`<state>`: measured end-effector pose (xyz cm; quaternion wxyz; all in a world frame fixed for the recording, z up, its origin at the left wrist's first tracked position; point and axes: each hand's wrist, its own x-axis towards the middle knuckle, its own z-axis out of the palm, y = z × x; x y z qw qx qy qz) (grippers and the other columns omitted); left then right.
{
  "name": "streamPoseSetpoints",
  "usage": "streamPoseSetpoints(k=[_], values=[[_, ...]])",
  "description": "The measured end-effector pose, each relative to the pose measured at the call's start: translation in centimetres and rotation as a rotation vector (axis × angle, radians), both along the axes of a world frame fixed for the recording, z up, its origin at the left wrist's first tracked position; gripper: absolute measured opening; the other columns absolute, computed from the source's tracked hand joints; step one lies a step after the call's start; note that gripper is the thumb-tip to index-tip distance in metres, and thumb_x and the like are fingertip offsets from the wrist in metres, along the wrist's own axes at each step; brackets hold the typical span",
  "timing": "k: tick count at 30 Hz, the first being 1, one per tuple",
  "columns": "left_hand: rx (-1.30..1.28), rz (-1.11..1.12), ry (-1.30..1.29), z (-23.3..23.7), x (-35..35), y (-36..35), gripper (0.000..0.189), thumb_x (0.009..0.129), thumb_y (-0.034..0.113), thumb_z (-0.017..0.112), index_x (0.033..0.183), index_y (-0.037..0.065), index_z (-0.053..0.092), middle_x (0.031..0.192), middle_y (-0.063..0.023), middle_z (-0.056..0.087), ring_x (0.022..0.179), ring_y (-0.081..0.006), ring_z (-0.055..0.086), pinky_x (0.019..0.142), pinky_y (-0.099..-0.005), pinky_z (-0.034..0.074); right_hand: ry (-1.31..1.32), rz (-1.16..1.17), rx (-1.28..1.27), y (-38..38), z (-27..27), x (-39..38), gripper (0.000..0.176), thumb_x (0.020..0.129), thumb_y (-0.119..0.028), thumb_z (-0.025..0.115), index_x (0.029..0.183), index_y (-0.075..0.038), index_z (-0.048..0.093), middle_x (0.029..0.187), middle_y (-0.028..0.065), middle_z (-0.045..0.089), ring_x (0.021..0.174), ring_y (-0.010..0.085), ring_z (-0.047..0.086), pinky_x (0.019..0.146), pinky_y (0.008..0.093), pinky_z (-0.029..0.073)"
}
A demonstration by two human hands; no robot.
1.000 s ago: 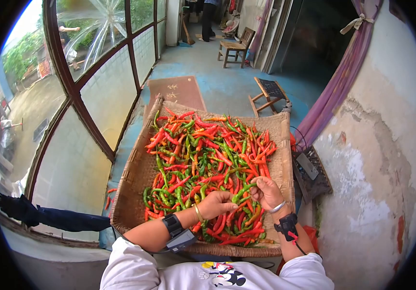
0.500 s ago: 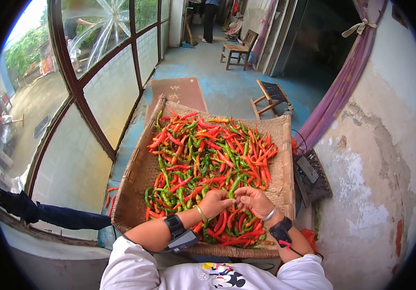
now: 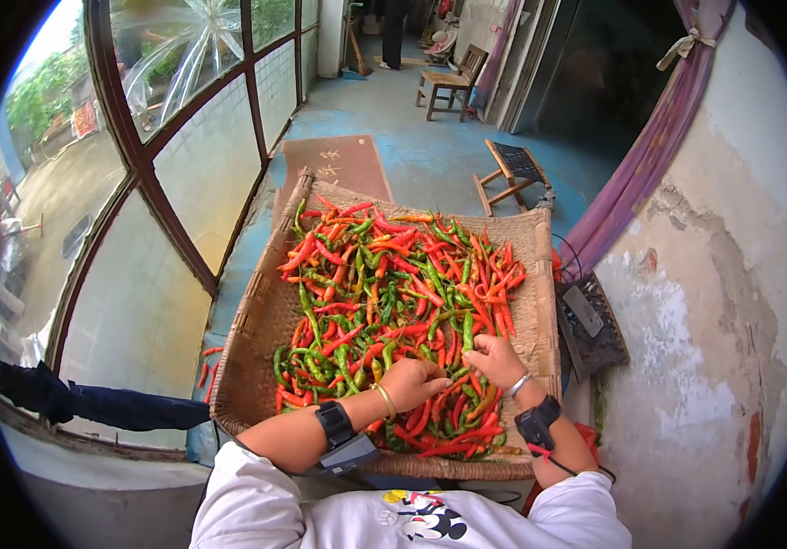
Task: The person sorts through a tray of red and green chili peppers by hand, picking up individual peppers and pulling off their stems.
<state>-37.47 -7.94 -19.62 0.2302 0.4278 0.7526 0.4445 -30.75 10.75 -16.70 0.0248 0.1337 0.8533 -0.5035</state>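
Observation:
A shallow woven basket (image 3: 261,339) holds a heap of red and green chili peppers (image 3: 366,274). Over the near right part of the heap, my right hand (image 3: 498,362) pinches a green chili pepper (image 3: 468,333) that points away from me. My left hand (image 3: 412,383) is just left of it, low over the peppers, with thumb and fingertips pressed together. Whatever may be between those fingertips is too small to make out. A gap separates the two hands.
A folded dark umbrella (image 3: 128,409) lies at the left by the window frame. Beyond the basket stand a small folding stool (image 3: 514,165) and a wooden chair (image 3: 448,82). A person's legs (image 3: 393,35) show at the far end. Several red peppers (image 3: 209,371) lie left of the basket.
My hands were together at a green pepper and have moved apart. The right hand now holds a green pepper farther right; the left has drawn slightly back toward me.

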Motion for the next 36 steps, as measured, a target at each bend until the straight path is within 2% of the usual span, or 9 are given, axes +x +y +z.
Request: streamPoseSetpoints(k=[4, 6, 7, 9, 13, 18, 23, 34, 36], values=[[0.085, -0.079, -0.053, -0.9, 0.4, 0.0, 0.022, 0.078, 0.026, 0.058, 0.084, 0.005, 0.062, 0.066, -0.0106, 0.061, 0.061, -0.0249, 0.059, 0.059, -0.0334, 0.046, -0.115, 0.031, 0.034, 0.7, 2.8, -1.8, 0.020, 0.077, -0.017, 0.057, 0.084, 0.002, 0.056, 0.065, 0.0027, 0.056, 0.056, 0.0096, 0.054, 0.049, 0.0244, 0.044], [0.046, -0.112, -0.046, -0.8, 0.6, 0.1, 0.021, 0.078, 0.024, 0.058, 0.086, 0.006, 0.061, 0.067, -0.0096, 0.062, 0.063, -0.0241, 0.060, 0.061, -0.0327, 0.046, 0.245, -0.133, -0.544, 0.2, 3.8, -3.0, 0.032, 0.077, -0.017, 0.059, 0.103, 0.001, 0.053, 0.075, 0.0037, 0.057, 0.066, 0.0101, 0.055, 0.056, 0.0242, 0.046], [0.050, -0.107, -0.042, -0.7, 0.7, 0.1, 0.021, 0.078, 0.024, 0.058, 0.086, 0.006, 0.061, 0.067, -0.0096, 0.062, 0.063, -0.0241, 0.060, 0.061, -0.0327, 0.046, 0.248, -0.127, -0.541, 0.3, 3.7, -3.1, 0.032, 0.077, -0.017, 0.059, 0.103, 0.001, 0.053, 0.075, 0.0037, 0.057, 0.066, 0.0101, 0.055, 0.056, 0.0242, 0.046], [-0.015, -0.172, -0.028, -0.4, 1.0, -0.2, 0.019, 0.078, 0.023, 0.058, 0.086, 0.006, 0.061, 0.069, -0.0096, 0.062, 0.064, -0.0234, 0.060, 0.062, -0.0328, 0.046, 0.263, 0.040, -0.169, 0.7, 2.9, -3.1, 0.045, 0.076, -0.017, 0.061, 0.115, 0.001, 0.046, 0.082, 0.0040, 0.057, 0.075, 0.0105, 0.056, 0.063, 0.0244, 0.046], [-0.128, -0.281, 0.269, 0.8, 0.7, -0.5, 0.022, 0.076, 0.027, 0.057, 0.080, 0.006, 0.062, 0.069, -0.0112, 0.061, 0.066, -0.0277, 0.060, 0.063, -0.0367, 0.046, -0.045, 0.545, 0.464, -2.0, 1.1, 0.8, 0.032, 0.073, -0.027, 0.057, 0.097, -0.006, 0.057, 0.084, 0.0129, 0.059, 0.078, 0.0283, 0.057, 0.069, 0.0357, 0.045], [-0.470, -0.479, 0.452, 1.5, 1.2, -0.4, 0.023, 0.073, 0.031, 0.057, 0.083, 0.010, 0.063, 0.076, -0.0111, 0.061, 0.073, -0.0286, 0.059, 0.065, -0.0388, 0.047, -0.365, 0.735, 0.545, -4.1, -1.4, 3.7, 0.042, 0.071, -0.029, 0.059, 0.103, -0.005, 0.044, 0.085, 0.0177, 0.057, 0.082, 0.0348, 0.055, 0.070, 0.0422, 0.043], [-0.398, -0.533, 0.452, 1.1, 1.2, -0.6, 0.021, 0.073, 0.031, 0.057, 0.086, 0.017, 0.065, 0.070, -0.0096, 0.061, 0.069, -0.0273, 0.060, 0.063, -0.0375, 0.047, -0.314, 0.710, 0.581, -4.5, -1.8, 4.0, 0.045, 0.069, -0.025, 0.062, 0.105, -0.005, 0.042, 0.082, 0.0184, 0.058, 0.083, 0.0355, 0.056, 0.070, 0.0427, 0.044], [-0.559, -0.561, 0.542, 2.2, 2.0, 0.8, 0.026, 0.072, 0.029, 0.057, 0.085, 0.008, 0.064, 0.084, -0.0135, 0.062, 0.079, -0.0294, 0.059, 0.071, -0.0382, 0.046, -0.195, 0.770, 1.110, -4.6, -2.2, 4.3, 0.026, 0.067, -0.023, 0.061, 0.090, -0.012, 0.059, 0.077, 0.0109, 0.060, 0.075, 0.0269, 0.059, 0.061, 0.0390, 0.047], [-0.546, -0.521, 0.482, 2.2, 1.6, 0.5, 0.025, 0.072, 0.029, 0.057, 0.085, 0.009, 0.064, 0.083, -0.0130, 0.062, 0.079, -0.0290, 0.059, 0.070, -0.0376, 0.047, 0.056, 0.790, 0.996, -4.3, -1.7, 4.7, 0.023, 0.067, -0.021, 0.059, 0.088, -0.012, 0.060, 0.078, 0.0086, 0.058, 0.072, 0.0266, 0.059, 0.058, 0.0387, 0.047]])
